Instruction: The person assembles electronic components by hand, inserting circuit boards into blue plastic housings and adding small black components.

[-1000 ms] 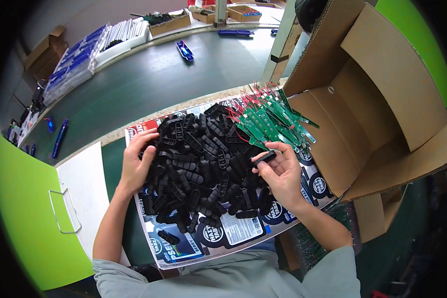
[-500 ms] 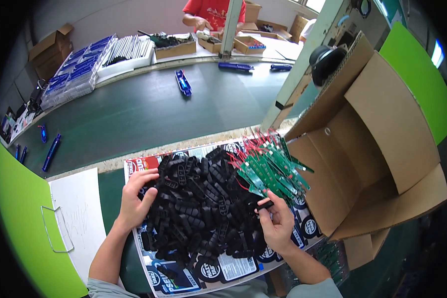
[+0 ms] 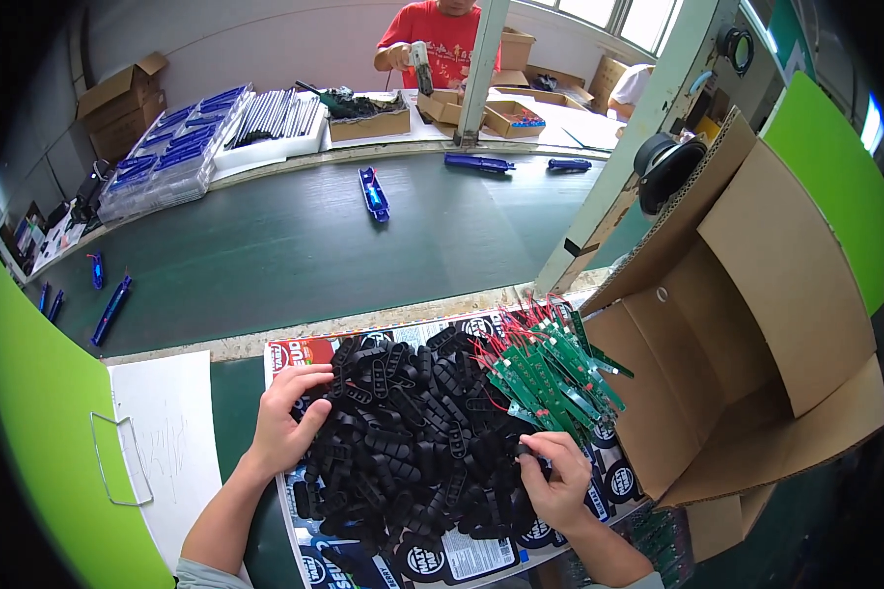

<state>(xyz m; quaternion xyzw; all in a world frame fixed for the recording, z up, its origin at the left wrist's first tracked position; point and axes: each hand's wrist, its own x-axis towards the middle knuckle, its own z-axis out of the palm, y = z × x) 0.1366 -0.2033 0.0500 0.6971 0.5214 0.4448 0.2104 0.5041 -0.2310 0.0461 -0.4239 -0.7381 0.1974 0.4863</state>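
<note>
A heap of small black ribbed button strips (image 3: 403, 432), rubber or plastic, is spread over a printed sheet (image 3: 476, 558) in front of me. My left hand (image 3: 290, 417) rests at the heap's left edge, thumb and fingers apart, gripping nothing. At the right edge my right hand (image 3: 558, 481) pinches a black strip (image 3: 524, 451) between thumb and fingertips; most of it is hidden by the fingers. Just beyond that hand lies a bundle of narrow green circuit boards (image 3: 550, 373) with red wires at their far ends.
An open cardboard box (image 3: 727, 373) stands to the right. Behind a ledge runs a dark green conveyor (image 3: 285, 255) with blue casings (image 3: 373, 194) on it. A metal post (image 3: 599, 206) rises at the ledge. Across, a person in red (image 3: 437, 44) holds a tool. White paper (image 3: 172, 442) lies left.
My right hand has turned, its fingers now closed over the black strip. My left hand stays at the heap's edge. The view has tilted up, and the person opposite has raised the tool.
</note>
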